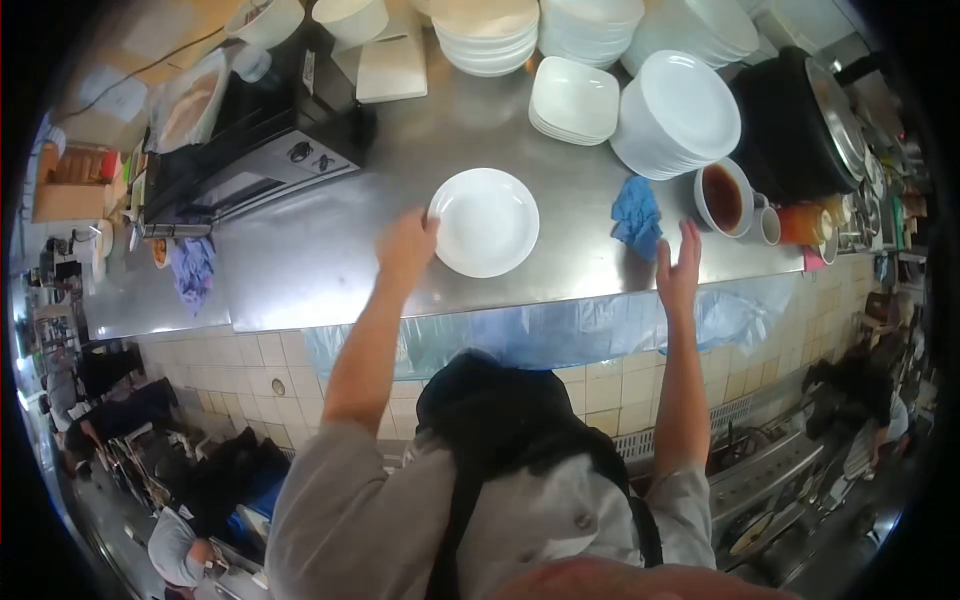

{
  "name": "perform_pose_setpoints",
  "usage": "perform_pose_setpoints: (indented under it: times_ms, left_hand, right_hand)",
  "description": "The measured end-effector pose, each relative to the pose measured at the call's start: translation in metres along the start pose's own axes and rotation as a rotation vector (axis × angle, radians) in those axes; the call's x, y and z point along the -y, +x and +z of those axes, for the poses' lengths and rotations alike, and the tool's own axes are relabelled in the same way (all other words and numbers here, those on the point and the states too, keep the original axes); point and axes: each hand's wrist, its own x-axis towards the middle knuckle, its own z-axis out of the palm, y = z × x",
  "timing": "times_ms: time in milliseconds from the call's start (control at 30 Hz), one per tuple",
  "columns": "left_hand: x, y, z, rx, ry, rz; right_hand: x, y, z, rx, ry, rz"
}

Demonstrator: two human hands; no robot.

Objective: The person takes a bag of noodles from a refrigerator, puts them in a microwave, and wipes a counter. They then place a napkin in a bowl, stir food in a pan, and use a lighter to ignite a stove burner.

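Note:
A round white plate (pixel 486 223) lies on the steel counter (pixel 330 230) in front of me. My left hand (pixel 405 248) is closed at the plate's left rim, with the fingertips partly hidden from this angle. My right hand (pixel 680 265) is held up near the counter's front edge, fingers and thumb apart and nothing in them. Just to its left is a crumpled blue cloth (pixel 637 216). Beyond it stands a white bowl of dark red-brown liquid (pixel 722 197), with a small white cup (pixel 767 226) at its right.
Stacks of white round plates (pixel 690 105), square dishes (pixel 574 98) and bowls (pixel 487 40) line the back. A black pot (pixel 790 120) stands at right, a black microwave-like appliance (pixel 270 170) at left. A purple cloth (pixel 192 270) lies near the front left. Other people (pixel 175 545) are behind me.

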Motion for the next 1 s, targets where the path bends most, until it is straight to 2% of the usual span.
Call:
perform_pose_setpoints:
  times_ms: [67, 133, 167, 233, 300, 367, 500, 567, 700, 767, 900, 1000]
  left_hand:
    - [0.002, 0.043, -0.018, -0.189, 0.067, 0.087]
    - [-0.004, 0.089, -0.045, -0.384, 0.106, 0.268]
    - [-0.009, 0.111, -0.056, -0.434, 0.121, 0.305]
    - [-0.008, 0.165, -0.066, -0.511, 0.180, 0.391]
    - [0.002, 0.210, -0.065, -0.504, 0.225, 0.454]
    - [0.002, 0.236, -0.071, -0.452, 0.417, 0.501]
    - [-0.002, 0.243, -0.083, -0.343, 0.523, 0.541]
    - [-0.002, 0.236, -0.087, -0.367, 0.566, 0.698]
    - [0.011, 0.252, -0.086, -0.398, 0.583, 0.676]
    - [-0.008, 0.237, -0.097, -0.337, 0.572, 0.438]
    - [-0.002, 0.245, -0.093, -0.318, 0.532, 0.390]
    - [0.003, 0.246, -0.099, -0.346, 0.448, 0.458]
  right_hand:
    - [-0.006, 0.014, 0.027, -0.014, -0.039, -0.066]
    - [-0.017, 0.005, 0.058, 0.044, -0.148, -0.036]
    - [-0.021, 0.002, 0.069, 0.096, -0.259, -0.013]
    - [-0.008, 0.008, 0.072, 0.076, -0.287, -0.010]
    - [-0.006, 0.008, 0.068, 0.052, -0.320, -0.031]
    - [-0.004, 0.009, 0.065, 0.059, -0.319, -0.018]
    - [-0.006, 0.009, 0.067, 0.072, -0.320, -0.010]
    - [-0.006, 0.009, 0.067, 0.078, -0.305, 0.025]
    - [-0.006, 0.009, 0.068, 0.072, -0.282, 0.053]
    - [-0.009, 0.007, 0.068, 0.071, -0.273, 0.052]
    - [-0.011, 0.008, 0.068, 0.069, -0.254, 0.055]
    - [-0.011, 0.008, 0.071, 0.058, -0.269, 0.064]
